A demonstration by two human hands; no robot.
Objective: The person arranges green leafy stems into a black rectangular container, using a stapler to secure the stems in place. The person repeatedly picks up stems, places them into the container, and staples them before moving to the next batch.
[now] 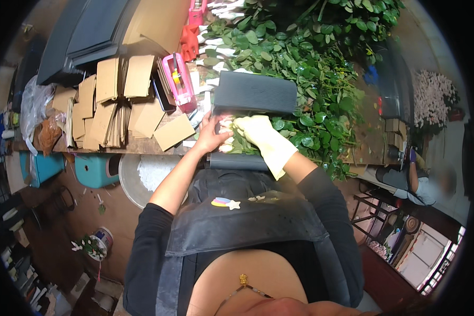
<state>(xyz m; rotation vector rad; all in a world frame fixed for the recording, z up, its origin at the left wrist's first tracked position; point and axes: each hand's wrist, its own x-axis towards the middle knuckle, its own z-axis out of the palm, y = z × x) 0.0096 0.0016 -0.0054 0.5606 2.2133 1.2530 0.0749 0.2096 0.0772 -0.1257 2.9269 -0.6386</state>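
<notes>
My bare left hand [211,134] curves around a row of pale cream and pink rose heads [226,138] between two dark grey ribbed pads [255,90], the nearer one [237,162] at the table's front edge. My right hand [250,129], in a pale yellow glove, grips the roses just beside it, its fingertips partly hidden among them. Green leafy stems [305,126] lie to the right and behind. A pink tool with a yellow part [179,84] sits to the upper left, and a loose cardboard piece [174,131] lies left of my left hand.
Cardboard stacks [108,121], dark boards [76,39] and plastic bags [37,105] crowd the table's left. Below are teal bins [95,171], a metal basin [131,179] and a bucket of flowers [97,245]. A co-worker [424,187] is at the far right.
</notes>
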